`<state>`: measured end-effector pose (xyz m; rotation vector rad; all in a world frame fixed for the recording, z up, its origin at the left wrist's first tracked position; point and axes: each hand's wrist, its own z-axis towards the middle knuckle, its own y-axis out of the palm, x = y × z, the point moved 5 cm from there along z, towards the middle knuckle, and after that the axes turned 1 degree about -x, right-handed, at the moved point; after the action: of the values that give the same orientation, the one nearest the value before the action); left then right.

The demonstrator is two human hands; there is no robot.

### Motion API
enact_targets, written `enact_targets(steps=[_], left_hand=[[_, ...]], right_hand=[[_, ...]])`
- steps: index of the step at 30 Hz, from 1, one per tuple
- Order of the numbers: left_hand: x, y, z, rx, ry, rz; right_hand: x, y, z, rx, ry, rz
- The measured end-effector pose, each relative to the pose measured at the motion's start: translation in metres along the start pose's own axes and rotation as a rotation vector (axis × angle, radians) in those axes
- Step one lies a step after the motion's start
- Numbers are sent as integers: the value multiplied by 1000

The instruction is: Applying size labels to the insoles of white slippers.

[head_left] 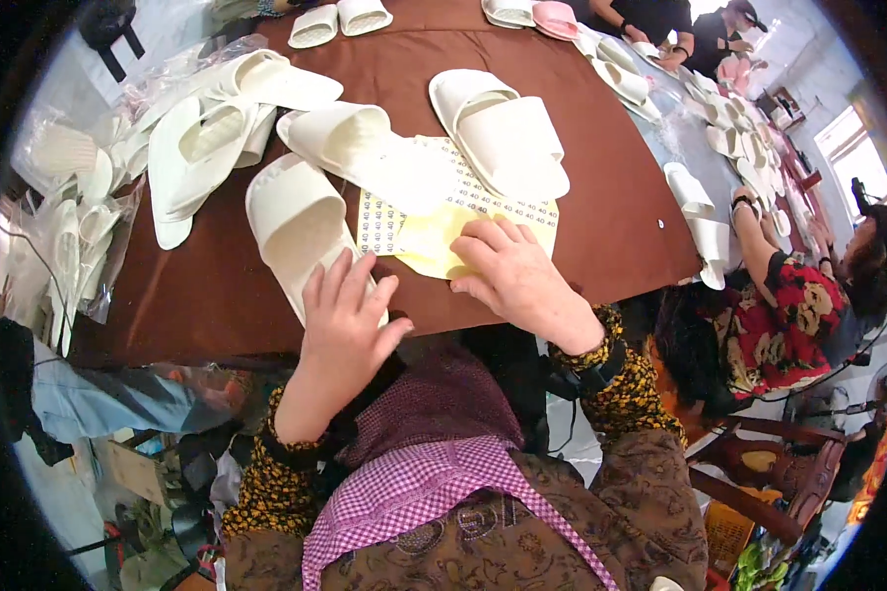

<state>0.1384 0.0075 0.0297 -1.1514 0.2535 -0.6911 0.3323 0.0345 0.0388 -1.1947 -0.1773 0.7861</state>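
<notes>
My left hand [350,330] is open, fingers spread, over the heel end of a white open-toe slipper [296,212]; whether it presses on the sole I cannot tell. My right hand [517,281] rests at the near edge of a yellow sheet of small printed stickers [429,258], its fingers bent and the thumb tucked close to the paper. Another white slipper [340,133] lies across the upper left of the sheets. A pair of white slippers [512,138], one stacked over the other, covers their far right part. My right fingertips are partly hidden.
More white slippers [202,148] lie at the left, beside plastic-bagged ones [74,217]. The brown-covered table [601,227] ends just before my body. At the right, a person in a red floral top [784,325] sits by another table of slippers. Others work farther back.
</notes>
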Motion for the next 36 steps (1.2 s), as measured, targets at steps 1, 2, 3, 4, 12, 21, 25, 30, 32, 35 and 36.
enact_targets(steps=[1, 2, 3, 4, 12, 21, 25, 30, 32, 35, 36], left_hand=[[-3, 3, 2, -3, 7, -4], [-6, 5, 4, 15, 21, 20], [-8, 7, 6, 34, 32, 46], [-11, 8, 9, 41, 27, 45], [-2, 10, 30, 95, 112, 34], [17, 20, 49, -24, 159, -8], [26, 22, 50, -37, 173, -45], [36, 25, 52, -12, 181, -109], [36, 26, 53, -18, 173, -123], [35, 27, 54, -15, 165, -155], [36, 27, 55, 1, 170, -170]], right_hand=[[1, 2, -1, 2, 8, -2], [1, 2, -1, 35, -17, -17], [1, 1, -2, 68, -45, -32], [3, 0, -3, 71, -42, -32], [15, -8, -16, 67, -138, 95], [25, -17, -20, 44, -86, 166], [40, -22, -13, 106, 130, 274], [46, -12, 5, 163, 270, 210], [43, -8, 8, 194, 244, 143], [42, -7, 9, 200, 251, 26], [42, -7, 8, 180, 250, 21]])
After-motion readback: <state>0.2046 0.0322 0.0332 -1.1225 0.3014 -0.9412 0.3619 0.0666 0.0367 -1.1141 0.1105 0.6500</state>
